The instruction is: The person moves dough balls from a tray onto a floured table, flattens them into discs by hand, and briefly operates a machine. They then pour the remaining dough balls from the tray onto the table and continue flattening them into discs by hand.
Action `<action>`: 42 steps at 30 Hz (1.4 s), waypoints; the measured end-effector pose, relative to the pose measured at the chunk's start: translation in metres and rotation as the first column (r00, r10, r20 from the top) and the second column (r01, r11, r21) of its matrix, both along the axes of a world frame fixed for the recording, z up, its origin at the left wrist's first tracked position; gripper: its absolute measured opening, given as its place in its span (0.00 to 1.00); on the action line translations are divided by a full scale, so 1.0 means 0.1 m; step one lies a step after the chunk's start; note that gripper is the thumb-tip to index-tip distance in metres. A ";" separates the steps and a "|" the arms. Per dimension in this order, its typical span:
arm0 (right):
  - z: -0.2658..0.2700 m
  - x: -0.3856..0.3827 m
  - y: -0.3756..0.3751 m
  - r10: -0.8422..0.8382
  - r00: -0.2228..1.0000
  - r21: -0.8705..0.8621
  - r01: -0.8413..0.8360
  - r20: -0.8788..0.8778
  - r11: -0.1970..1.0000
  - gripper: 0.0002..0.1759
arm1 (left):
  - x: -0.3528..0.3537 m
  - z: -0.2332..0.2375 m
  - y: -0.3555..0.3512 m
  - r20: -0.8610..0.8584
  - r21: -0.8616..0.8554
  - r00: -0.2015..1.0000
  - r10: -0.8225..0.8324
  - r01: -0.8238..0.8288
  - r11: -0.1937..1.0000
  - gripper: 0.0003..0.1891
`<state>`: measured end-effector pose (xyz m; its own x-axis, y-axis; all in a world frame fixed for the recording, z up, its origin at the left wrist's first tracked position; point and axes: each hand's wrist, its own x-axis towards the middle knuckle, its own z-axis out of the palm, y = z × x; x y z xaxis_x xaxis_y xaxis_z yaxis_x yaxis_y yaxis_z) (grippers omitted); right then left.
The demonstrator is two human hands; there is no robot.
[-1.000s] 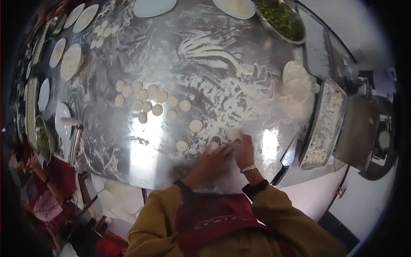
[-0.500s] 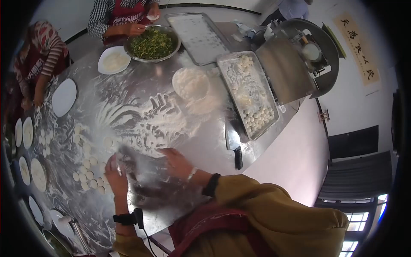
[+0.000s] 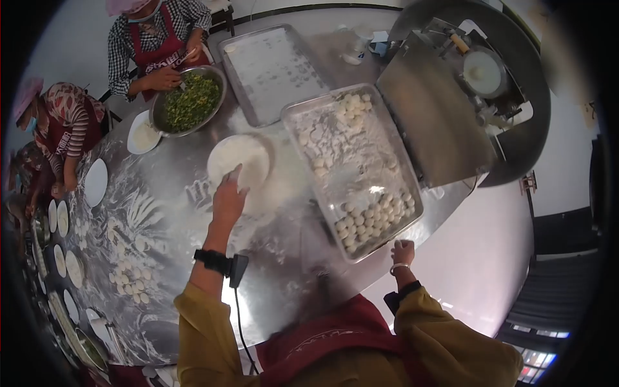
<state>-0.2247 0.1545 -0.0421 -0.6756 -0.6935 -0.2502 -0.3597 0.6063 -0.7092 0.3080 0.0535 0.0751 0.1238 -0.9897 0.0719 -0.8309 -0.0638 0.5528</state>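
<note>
My left hand [image 3: 229, 197] reaches forward with its fingers spread, at the near edge of a round white heap or dish of flour [image 3: 237, 157]. I see nothing held in it. My right hand [image 3: 403, 253] is closed, by the near right corner of a metal tray [image 3: 303, 151]. Whether its fingers grip the tray's rim or something small, I cannot make out. Inside the tray, small round dough pieces [image 3: 371, 219] crowd the near end. More dough pieces [image 3: 358, 108] and loose flour lie farther back.
Flattened dough rounds [image 3: 131, 282] lie at left on the floured metal table [image 3: 180, 258]. A bowl of chopped green filling [image 3: 193, 100] stands before a person in a checked shirt. A second tray [image 3: 274, 71] lies behind, and a large machine [image 3: 438, 109] stands at right.
My view has turned, so the trays appear nearer. My left hand has gone from the table near the dough rounds to the flour. My right hand has moved right to the tray's corner and closed.
</note>
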 end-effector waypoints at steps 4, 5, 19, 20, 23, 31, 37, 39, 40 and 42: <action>0.41 -0.30 -0.41 -0.359 0.768 0.307 0.220 0.530 0.926 0.18 | -0.28 -0.37 -0.68 0.149 -0.031 0.985 0.081 -0.077 0.997 0.35; 0.30 -0.49 -0.48 -0.248 0.727 0.327 0.034 0.640 0.944 0.19 | -0.23 -0.70 -0.77 0.378 -0.071 0.926 0.013 0.015 0.997 0.35; 0.20 -0.55 -0.68 0.057 0.847 0.389 -0.302 0.529 0.870 0.20 | -2.04 -0.08 -2.72 -0.374 -0.299 0.889 -0.266 0.155 0.941 0.21; 0.27 -0.51 -0.71 0.061 0.845 0.402 -0.314 0.531 0.860 0.19 | -2.28 -0.29 -3.03 -0.332 -0.117 0.936 -0.116 0.082 0.990 0.20; 0.34 -0.45 -0.74 0.009 0.839 0.379 -0.255 0.544 0.890 0.17 | -3.10 -0.71 -2.80 0.355 -0.089 0.927 -0.122 0.163 0.983 0.20; 0.25 -0.46 -0.70 0.094 0.851 0.315 -0.291 0.516 0.903 0.20 | -2.84 -0.42 -1.93 -0.054 -0.188 0.973 -0.224 0.210 0.959 0.15; 0.35 -0.62 -0.73 0.158 0.940 0.407 -0.278 0.303 0.870 0.18 | -2.82 -0.58 -1.28 -0.066 -0.044 0.917 -0.393 0.391 0.919 0.16; 0.41 -0.68 -0.73 0.327 0.906 0.312 -0.240 -0.268 0.919 0.18 | -2.76 -0.60 -1.13 -0.052 -0.013 0.926 -0.374 0.374 0.928 0.16; 0.54 -0.65 -0.81 0.313 0.890 0.261 -0.232 -0.332 0.937 0.23 | -2.73 -0.66 -1.04 -0.047 0.004 0.933 -0.357 0.358 0.934 0.16; 0.64 -0.56 -0.98 0.420 0.745 0.022 -0.479 -0.519 0.878 0.34 | -2.67 -0.77 -0.77 -0.019 -0.059 0.830 -0.557 0.555 0.830 0.18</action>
